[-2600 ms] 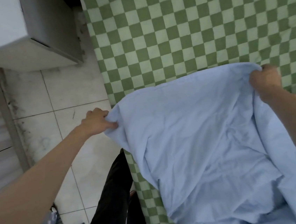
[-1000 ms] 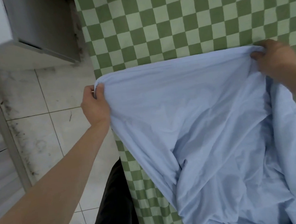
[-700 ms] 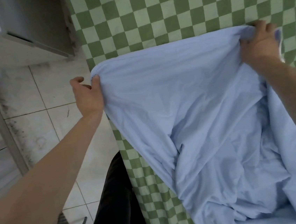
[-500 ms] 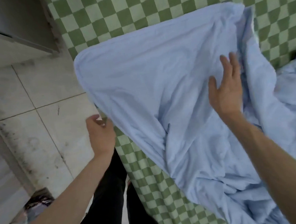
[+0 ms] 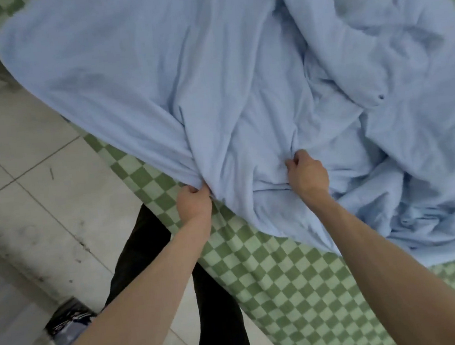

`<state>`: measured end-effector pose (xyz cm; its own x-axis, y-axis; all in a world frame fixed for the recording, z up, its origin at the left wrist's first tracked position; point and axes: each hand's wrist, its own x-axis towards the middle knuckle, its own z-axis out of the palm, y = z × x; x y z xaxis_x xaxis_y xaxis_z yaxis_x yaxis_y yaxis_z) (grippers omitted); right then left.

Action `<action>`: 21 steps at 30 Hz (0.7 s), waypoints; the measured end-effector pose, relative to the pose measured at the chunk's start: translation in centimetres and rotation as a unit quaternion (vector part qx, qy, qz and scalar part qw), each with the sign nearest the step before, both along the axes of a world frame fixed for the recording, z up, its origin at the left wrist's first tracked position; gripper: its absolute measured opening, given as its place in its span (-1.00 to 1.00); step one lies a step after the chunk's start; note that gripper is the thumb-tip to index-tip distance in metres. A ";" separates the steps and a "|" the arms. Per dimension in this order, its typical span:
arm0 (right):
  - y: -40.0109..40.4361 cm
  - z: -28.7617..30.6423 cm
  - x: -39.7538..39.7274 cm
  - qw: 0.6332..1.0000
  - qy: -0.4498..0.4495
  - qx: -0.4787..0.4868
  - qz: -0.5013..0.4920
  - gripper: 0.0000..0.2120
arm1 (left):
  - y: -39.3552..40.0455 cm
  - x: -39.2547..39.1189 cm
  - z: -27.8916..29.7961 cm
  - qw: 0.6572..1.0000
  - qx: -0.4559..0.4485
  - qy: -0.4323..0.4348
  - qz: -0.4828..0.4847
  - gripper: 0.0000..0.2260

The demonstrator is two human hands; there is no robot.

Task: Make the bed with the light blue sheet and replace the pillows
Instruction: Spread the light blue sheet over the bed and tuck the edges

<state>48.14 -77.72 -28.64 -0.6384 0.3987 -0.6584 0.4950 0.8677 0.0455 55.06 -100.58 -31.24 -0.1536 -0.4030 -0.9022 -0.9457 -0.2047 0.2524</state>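
Observation:
The light blue sheet (image 5: pixel 238 72) lies rumpled over the bed, which wears a green-and-white checked cover (image 5: pixel 282 276). One corner of the sheet reaches past the bed's far left edge. My left hand (image 5: pixel 194 202) grips a bunched fold of the sheet at the bed's near edge. My right hand (image 5: pixel 306 176) grips another gathered fold a little to the right, on top of the bed. No pillows are in view.
Pale floor tiles (image 5: pixel 39 178) run along the left of the bed. My dark trouser legs (image 5: pixel 157 264) stand against the bed's edge. A dark patterned bag (image 5: pixel 60 330) lies on the floor at lower left.
The sheet's top edge was flung forward and let go, and now lies spread further up the bed. Both hands dropped back and took new grips on folds near the bed's near edge.

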 end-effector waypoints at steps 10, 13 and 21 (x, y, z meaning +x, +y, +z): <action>15.9 12.1 -6.9 0.867 0.412 -0.053 -0.277 -0.59 | 0.2 5.3 2.0 0.962 -0.210 0.047 0.167 -0.65; 18.0 14.6 -12.0 0.851 0.437 -0.158 -0.243 -0.63 | 0.8 5.6 3.8 0.957 -0.251 0.121 0.086 -0.74; 13.7 7.4 -2.0 0.925 0.324 -0.184 -0.080 -0.26 | 6.1 7.8 4.2 0.968 0.114 0.106 0.197 -0.60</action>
<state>46.10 -64.02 -21.21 -0.8981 0.3478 -0.2691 0.4392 0.6782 -0.5891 62.84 -94.46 -27.04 -0.2195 -0.2611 -0.9400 -0.7154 -0.6120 0.3371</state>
